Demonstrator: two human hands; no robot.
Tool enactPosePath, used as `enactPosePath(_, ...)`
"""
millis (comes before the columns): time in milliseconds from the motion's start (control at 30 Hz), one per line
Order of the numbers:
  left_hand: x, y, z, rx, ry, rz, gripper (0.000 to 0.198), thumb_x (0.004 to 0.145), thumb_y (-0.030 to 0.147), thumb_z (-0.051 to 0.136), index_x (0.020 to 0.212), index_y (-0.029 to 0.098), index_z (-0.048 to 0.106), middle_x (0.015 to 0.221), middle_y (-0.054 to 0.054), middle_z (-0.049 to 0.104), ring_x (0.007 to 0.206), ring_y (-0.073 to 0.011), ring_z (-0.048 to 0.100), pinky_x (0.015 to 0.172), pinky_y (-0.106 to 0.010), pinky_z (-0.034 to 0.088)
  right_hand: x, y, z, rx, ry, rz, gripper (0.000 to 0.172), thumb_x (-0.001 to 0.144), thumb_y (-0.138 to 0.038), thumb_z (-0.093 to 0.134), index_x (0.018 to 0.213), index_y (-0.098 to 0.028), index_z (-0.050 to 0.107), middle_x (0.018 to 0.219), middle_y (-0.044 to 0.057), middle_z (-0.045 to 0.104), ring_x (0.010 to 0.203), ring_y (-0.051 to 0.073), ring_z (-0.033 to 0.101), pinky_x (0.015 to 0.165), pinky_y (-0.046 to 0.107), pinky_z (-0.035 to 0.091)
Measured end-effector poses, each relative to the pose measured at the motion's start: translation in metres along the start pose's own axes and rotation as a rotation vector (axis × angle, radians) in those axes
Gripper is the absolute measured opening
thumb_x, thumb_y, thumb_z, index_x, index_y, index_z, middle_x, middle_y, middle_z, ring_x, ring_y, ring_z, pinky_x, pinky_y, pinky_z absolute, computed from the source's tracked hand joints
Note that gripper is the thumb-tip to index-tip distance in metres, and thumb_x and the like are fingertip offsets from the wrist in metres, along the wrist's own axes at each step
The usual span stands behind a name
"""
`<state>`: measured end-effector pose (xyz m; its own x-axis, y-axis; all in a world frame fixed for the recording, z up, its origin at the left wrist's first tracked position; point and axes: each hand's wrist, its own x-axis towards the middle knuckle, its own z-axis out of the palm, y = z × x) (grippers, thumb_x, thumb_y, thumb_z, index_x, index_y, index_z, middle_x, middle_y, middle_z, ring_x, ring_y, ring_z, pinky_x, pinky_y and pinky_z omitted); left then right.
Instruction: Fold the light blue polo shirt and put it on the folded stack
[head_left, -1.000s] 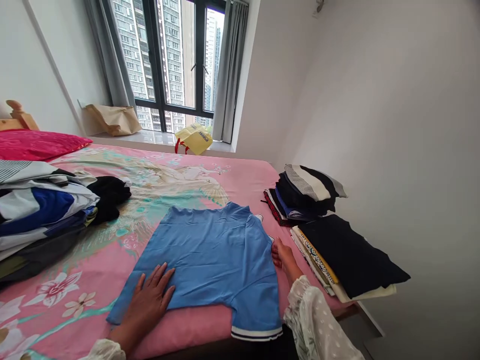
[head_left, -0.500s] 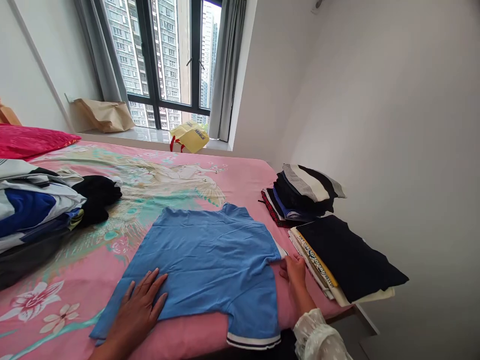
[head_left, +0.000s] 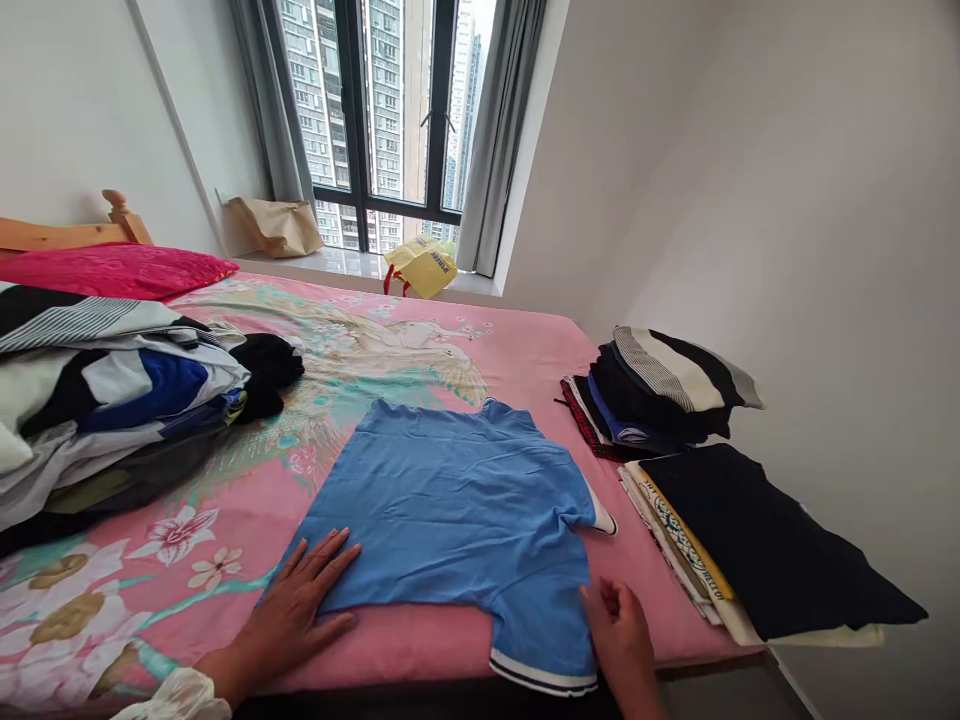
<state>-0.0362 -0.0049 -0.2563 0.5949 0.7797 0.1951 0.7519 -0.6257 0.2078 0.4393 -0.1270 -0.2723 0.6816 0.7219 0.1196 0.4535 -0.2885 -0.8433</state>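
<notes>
A blue short-sleeved T-shirt lies spread on the bed, lightly wrinkled. Dark and white bands trim its sleeve ends, one at the right and one hanging near the bed's front edge. My left hand rests palm down on the shirt's lower left corner, fingers spread and partly on the pink sheet. Beside the shirt's right edge, close to the near sleeve, is my right hand. Its fingers are curled in, and no cloth shows between them. Whether its thumb side touches the shirt I cannot tell.
A loose heap of clothes is on the left. Folded clothes stand in a stack at the right, with another pile topped by black cloth nearer. A red pillow, paper bag and yellow bag are farther back.
My right hand has let go of the right sleeve's trim and moved down towards the near sleeve. My left hand stays flat on the shirt. The view has turned left.
</notes>
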Motion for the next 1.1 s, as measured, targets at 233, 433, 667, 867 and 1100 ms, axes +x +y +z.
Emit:
enactPosePath(233,-0.032,-0.039,-0.012,-0.034,0.084,-0.096,0.044,0.081,0.016,0.044,0.119,0.029,0.063,0.133,-0.002,0.055,0.125,-0.0217,0.049,0.109,-0.041,0.036,-0.020,-0.018,-0.016,-0.258,-0.274,0.014,0.044,0.065,-0.067,0.053,0.057,-0.023,0.057,0.069,0.009,0.061,0.075,0.028,0.055,0.074,0.038,0.039)
enactPosePath(433,-0.058,-0.043,-0.019,0.020,0.073,-0.128,0.050,0.079,0.016,0.044,0.123,0.033,0.060,0.134,0.002,0.053,0.125,-0.0228,0.048,0.109,-0.041,0.036,-0.026,-0.024,-0.011,-0.258,-0.410,0.127,0.029,0.063,-0.051,0.055,0.077,-0.026,0.064,0.078,0.006,0.067,0.078,0.027,0.060,0.069,0.033,0.039)
enactPosePath(667,-0.082,-0.033,-0.045,0.010,0.001,-0.121,0.043,0.082,0.033,0.050,0.123,0.043,0.057,0.144,0.006,0.042,0.133,-0.0263,0.038,0.111,-0.045,0.029,-0.006,-0.027,-0.039,-0.275,-0.422,0.092,0.031,0.063,-0.057,0.057,0.071,-0.027,0.057,0.068,0.003,0.064,0.067,0.024,0.060,0.060,0.031,0.041)
enactPosePath(867,0.051,-0.057,-0.049,-0.149,0.078,-0.315,0.046,0.088,0.042,0.036,0.120,0.021,0.063,0.132,-0.008,0.056,0.123,-0.0227,0.049,0.106,-0.035,0.036,0.021,-0.139,0.042,0.020,-0.526,-0.370,0.035,0.078,-0.049,0.055,0.102,-0.026,0.066,0.116,0.006,0.062,0.112,0.026,0.054,0.099,0.040,0.039)
enactPosePath(1100,0.203,-0.097,-0.024,-0.042,-0.037,-0.341,0.053,0.085,0.021,0.031,0.133,0.012,0.049,0.144,-0.011,0.042,0.134,-0.0225,0.035,0.111,-0.037,0.028,0.064,-0.163,0.144,-0.133,-0.903,-0.563,0.047,0.085,-0.042,0.053,0.128,-0.024,0.055,0.142,0.005,0.043,0.137,0.026,0.026,0.115,0.046,0.003)
